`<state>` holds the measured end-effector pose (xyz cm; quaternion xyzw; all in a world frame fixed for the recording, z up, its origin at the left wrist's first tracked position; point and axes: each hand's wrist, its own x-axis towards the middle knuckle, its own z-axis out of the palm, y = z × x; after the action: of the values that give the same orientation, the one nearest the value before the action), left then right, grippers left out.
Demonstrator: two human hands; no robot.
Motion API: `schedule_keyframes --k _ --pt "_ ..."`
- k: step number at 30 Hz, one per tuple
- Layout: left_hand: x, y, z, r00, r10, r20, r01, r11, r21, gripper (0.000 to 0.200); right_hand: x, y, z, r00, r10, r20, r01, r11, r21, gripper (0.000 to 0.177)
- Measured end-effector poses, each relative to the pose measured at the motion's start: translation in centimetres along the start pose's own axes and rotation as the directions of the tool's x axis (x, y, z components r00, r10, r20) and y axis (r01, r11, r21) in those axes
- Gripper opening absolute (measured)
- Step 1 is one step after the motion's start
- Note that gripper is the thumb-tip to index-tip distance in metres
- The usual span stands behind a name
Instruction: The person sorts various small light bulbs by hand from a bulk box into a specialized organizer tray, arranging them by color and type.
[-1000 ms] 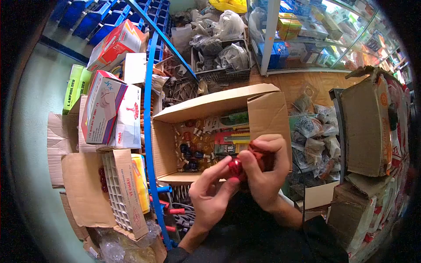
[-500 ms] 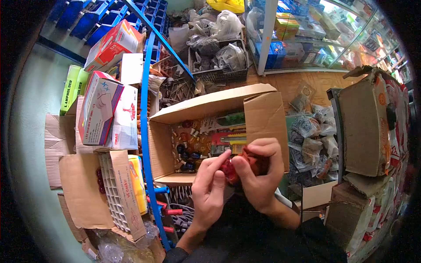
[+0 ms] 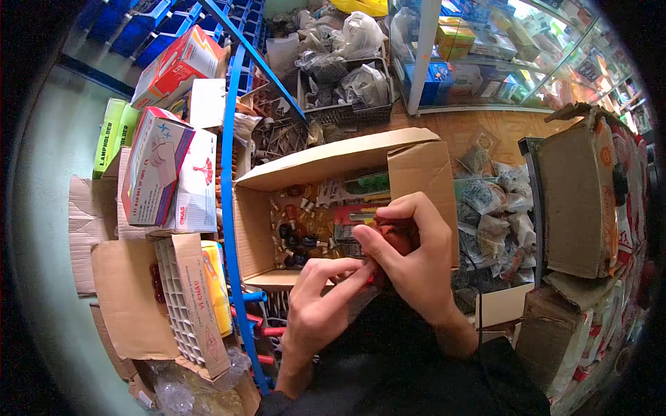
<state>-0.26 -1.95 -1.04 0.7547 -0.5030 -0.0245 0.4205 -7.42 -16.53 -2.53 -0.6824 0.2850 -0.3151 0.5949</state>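
The right hand (image 3: 418, 267) is curled closed, thumb against bent fingers, around a dark red cloth (image 3: 397, 234). The left hand (image 3: 320, 298) has its fingers bent, tips brought together just under the right thumb beside a small red object (image 3: 378, 278); most of that object is hidden, so whether the left hand grips it cannot be determined. Directly beyond both hands is an open cardboard box (image 3: 253, 239) containing small bulbs (image 3: 307, 240), ahead of the left hand, and a green packet (image 3: 365, 184), ahead of the right. A cardboard flap (image 3: 421, 166) covers the box's far right part, beyond the right hand; the right hand itself obscures the near right corner. To the left of the left hand, a blue post (image 3: 227, 159) stands between it and a divided carton (image 3: 182, 301) and a stack of printed boxes (image 3: 163, 170). To the right of the right hand are bagged goods (image 3: 494, 232) and, farther out, a worn carton (image 3: 576, 201). Well beyond the hands are a crate of bags (image 3: 347, 87) and a glass cabinet (image 3: 479, 69).
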Motion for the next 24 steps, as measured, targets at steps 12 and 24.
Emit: schedule_keyframes --k 12,24 --pt "-2.0 -1.3 0.7 0.964 -0.251 0.089 0.248 0.727 -0.641 0.026 -0.5 0.4 -0.1 0.965 0.207 0.161 -0.253 0.896 0.366 0.025" --pt "-1.5 0.3 3.2 0.911 -0.389 -0.139 0.187 0.689 -0.7 0.025 -1.6 0.9 0.1 0.918 0.333 0.217 -0.396 0.804 0.443 0.017"
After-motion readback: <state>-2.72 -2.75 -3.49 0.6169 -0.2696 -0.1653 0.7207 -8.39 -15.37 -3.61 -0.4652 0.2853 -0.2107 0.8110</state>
